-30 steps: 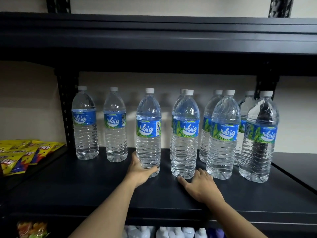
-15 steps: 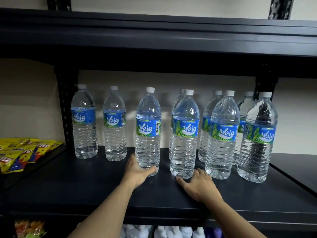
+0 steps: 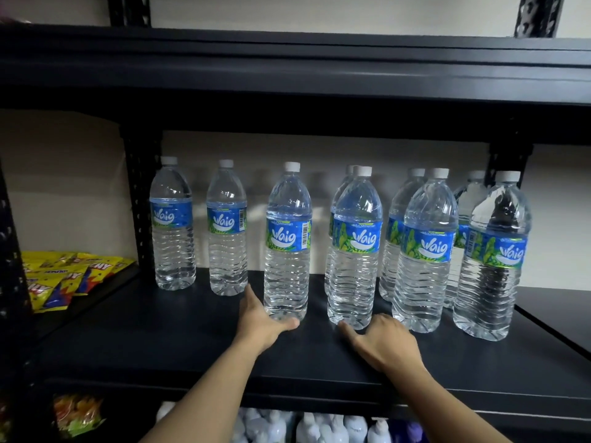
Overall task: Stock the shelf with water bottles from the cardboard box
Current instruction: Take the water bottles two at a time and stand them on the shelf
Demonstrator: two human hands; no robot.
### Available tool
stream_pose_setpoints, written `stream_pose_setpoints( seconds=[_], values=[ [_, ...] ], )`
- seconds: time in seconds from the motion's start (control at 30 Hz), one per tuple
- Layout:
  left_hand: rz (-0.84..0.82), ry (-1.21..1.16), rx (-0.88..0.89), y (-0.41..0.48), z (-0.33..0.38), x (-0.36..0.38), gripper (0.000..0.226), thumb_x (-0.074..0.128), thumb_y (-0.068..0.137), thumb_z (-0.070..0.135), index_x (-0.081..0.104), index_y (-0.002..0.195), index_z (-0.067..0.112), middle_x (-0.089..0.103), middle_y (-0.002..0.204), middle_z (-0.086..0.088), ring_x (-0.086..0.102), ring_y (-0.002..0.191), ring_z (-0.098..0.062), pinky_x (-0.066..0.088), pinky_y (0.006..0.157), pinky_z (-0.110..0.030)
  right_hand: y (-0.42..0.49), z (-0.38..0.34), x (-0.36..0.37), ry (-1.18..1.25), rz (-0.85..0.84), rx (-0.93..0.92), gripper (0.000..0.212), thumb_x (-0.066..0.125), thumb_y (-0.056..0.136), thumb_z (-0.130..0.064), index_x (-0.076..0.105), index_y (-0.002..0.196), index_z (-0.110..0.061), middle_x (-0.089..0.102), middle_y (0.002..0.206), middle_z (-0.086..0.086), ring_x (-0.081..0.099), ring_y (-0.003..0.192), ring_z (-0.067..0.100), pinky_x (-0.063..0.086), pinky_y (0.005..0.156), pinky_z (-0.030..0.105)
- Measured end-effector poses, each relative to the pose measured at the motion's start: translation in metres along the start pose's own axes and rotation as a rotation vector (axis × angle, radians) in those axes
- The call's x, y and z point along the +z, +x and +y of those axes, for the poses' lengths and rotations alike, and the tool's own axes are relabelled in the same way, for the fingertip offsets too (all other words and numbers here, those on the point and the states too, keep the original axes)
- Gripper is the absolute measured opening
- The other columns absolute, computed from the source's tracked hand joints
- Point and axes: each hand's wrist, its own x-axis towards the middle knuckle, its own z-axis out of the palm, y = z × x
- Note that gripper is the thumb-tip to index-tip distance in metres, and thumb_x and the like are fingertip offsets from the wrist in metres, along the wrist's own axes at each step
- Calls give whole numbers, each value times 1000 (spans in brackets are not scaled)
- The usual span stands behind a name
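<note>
Black shelf [image 3: 160, 353] spans the view, with white plastic containers [image 3: 319, 426] showing on the level below its near lip. The left hand [image 3: 262, 324] cups the foot of the middle bottle [image 3: 287, 251], thumb curled across the front of the base, fingers up its left side. The right hand [image 3: 387, 343] lies palm down on the board, fingers nearly straight and holding nothing, its index fingertip touching the base of the neighbouring bottle [image 3: 355, 257]. Both bottles stand upright at the front, labels outward. The step in hand looks like settling the middle bottle into line, best done low: a tall, full bottle slides steadily when pushed at the base but may tip if nudged near the shoulder. The right hand against the neighbour should guard it from a knock, and the gap between the two wants to match the spacing further right, where two front bottles [image 3: 425, 251] stand just ahead of others. Deeper in on the left, two lone bottles [image 3: 172, 225] stand near the pale wall [image 3: 351, 148] with bare board ahead of them, likely the next places to fill. Snack packets [image 3: 70, 276] lie off to the left, past the upright post [image 3: 140, 203]. No cardboard box is in view.
</note>
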Motion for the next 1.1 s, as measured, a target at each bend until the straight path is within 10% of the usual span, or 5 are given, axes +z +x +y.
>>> stream_pose_setpoints(
  seconds=[0.13, 0.3, 0.47, 0.7, 1.1],
  values=[
    [135, -70, 27, -25, -11, -18, 87, 82, 75, 19, 35, 147, 11, 61, 123, -5, 59, 114, -18, 46, 98, -27, -15, -9, -18, -159, 101, 34, 77, 31, 87, -78, 71, 89, -12, 73, 97, 7, 68, 98, 28, 47, 76, 32],
    [108, -74, 134, -89, -29, -65, 30, 68, 84, 7, 62, 111, 19, 72, 83, 6, 68, 87, -6, 47, 73, -8, -35, -13, -24, -35, 85, 27, 72, 29, 95, -66, 73, 95, -9, 71, 107, 13, 59, 113, 32, 47, 88, 37],
    [199, -80, 71, -149, -62, -133, 22, 68, 88, 12, 61, 94, 32, 71, 81, -1, 70, 81, -18, 58, 76, -46, -79, -40, -1, 54, 18, -68, 43, 47, 92, -42, 67, 115, -12, 60, 121, 15, 47, 117, 36, 38, 101, 42],
    [381, 41, -12, -267, -99, -248, 19, 66, 90, 34, 57, 107, 31, 67, 96, 2, 62, 92, -3, 46, 76, -16, -185, -162, -2, 344, -160, -349, 39, 54, 92, -33, 57, 128, -21, 55, 126, 6, 49, 118, 29, 43, 94, 38],
    [845, 165, -566, -530, -252, -399, 26, 69, 79, 27, 56, 100, 22, 59, 83, 8, 60, 86, -17, 48, 81, -26, -441, -395, 47, 413, -837, -963, 43, 62, 93, -32, 50, 134, -29, 53, 131, -3, 54, 117, 17, 46, 96, 31]
  ],
)
